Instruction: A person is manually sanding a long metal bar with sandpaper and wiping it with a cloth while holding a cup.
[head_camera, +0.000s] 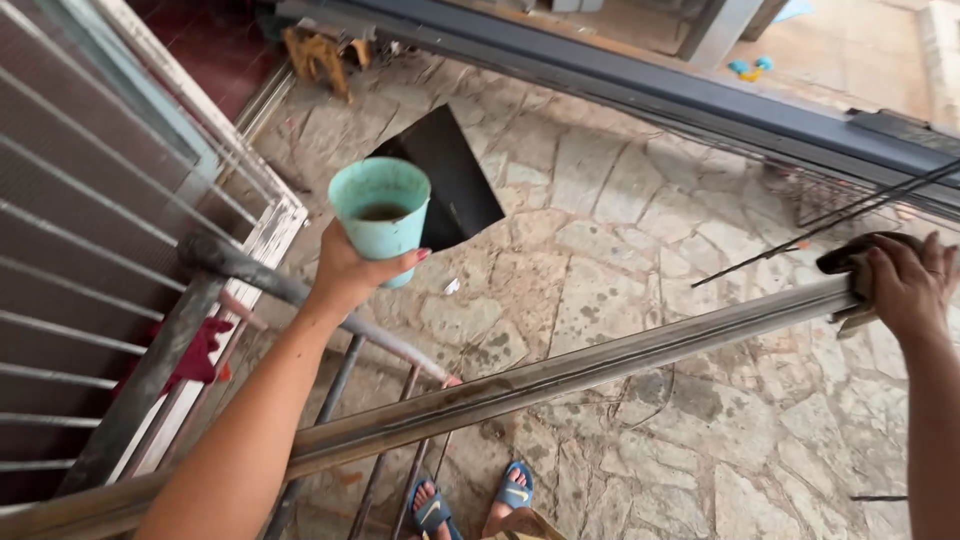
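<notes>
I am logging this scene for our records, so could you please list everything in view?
cup: one, teal, brownish liquid inside, held up at left
rag: one, dark, pressed on the bar's right end
metal bar: one, long, grey, crossing the frame
black panel: one, lying on the stone floor
grille: one, white bars, far left
sandals: two, blue, bottom centre
left hand: grips the cup
right hand: on the rag
</notes>
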